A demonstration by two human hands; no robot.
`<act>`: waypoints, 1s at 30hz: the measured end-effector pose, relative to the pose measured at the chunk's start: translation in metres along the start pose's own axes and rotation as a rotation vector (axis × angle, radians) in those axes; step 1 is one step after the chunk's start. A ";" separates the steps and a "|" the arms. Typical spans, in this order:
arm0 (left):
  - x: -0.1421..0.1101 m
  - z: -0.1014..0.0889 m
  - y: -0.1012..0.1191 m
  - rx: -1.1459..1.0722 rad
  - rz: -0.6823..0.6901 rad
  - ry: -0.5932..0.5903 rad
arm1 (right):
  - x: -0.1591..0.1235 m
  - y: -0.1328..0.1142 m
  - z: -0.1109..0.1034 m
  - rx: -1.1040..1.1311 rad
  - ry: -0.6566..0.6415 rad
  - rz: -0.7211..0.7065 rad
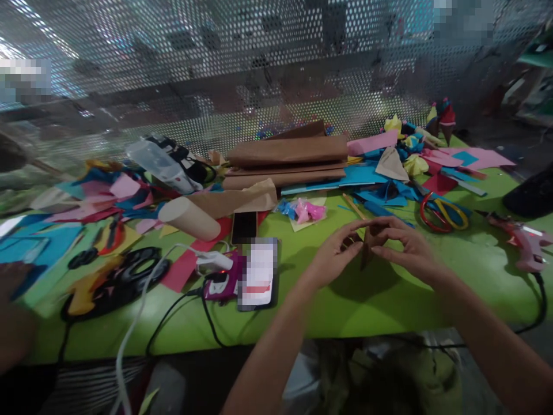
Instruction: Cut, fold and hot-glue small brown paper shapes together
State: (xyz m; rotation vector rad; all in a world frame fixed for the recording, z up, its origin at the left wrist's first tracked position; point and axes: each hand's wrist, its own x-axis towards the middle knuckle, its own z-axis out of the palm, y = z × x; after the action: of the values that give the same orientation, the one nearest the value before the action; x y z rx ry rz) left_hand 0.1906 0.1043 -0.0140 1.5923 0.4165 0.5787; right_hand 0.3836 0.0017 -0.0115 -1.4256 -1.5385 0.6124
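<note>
Both my hands meet above the green table (298,323), toward its front edge. A small brown paper cone (367,245), its point downward, is held between them. My left hand (334,253) pinches the cone's left side with thumb and fingers. On the other side, my right hand (401,248) curls its fingers and thumb round the rim. Just beyond the hands lie a pencil (353,206) and blue paper pieces (380,213). Scissors with red and yellow handles (444,213) rest to the right of my right hand.
A pink glue gun (525,242) lies at the right. Left of my hands are a phone (258,274), a purple power strip (222,282) with cables, and a cardboard tube (190,219). Folded brown paper (287,151) is stacked behind. Another person's arm (15,317) shows at far left.
</note>
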 end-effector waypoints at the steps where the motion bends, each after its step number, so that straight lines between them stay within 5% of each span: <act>1: 0.000 -0.001 0.002 0.043 0.022 -0.015 | 0.000 -0.001 0.000 0.005 -0.014 0.007; 9: -0.004 -0.007 0.003 0.332 0.148 -0.018 | 0.000 -0.005 -0.001 -0.004 -0.119 0.018; 18: -0.004 -0.004 0.007 0.270 0.136 -0.040 | 0.003 0.001 0.003 -0.044 -0.113 -0.041; 30: 0.004 0.001 -0.017 0.189 0.023 0.184 | 0.003 0.004 0.006 0.049 -0.040 -0.048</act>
State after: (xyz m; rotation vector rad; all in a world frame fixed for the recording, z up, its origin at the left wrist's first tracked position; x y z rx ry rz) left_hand 0.1955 0.1070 -0.0302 1.7319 0.6052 0.7236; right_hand 0.3809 0.0066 -0.0168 -1.3430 -1.5747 0.6487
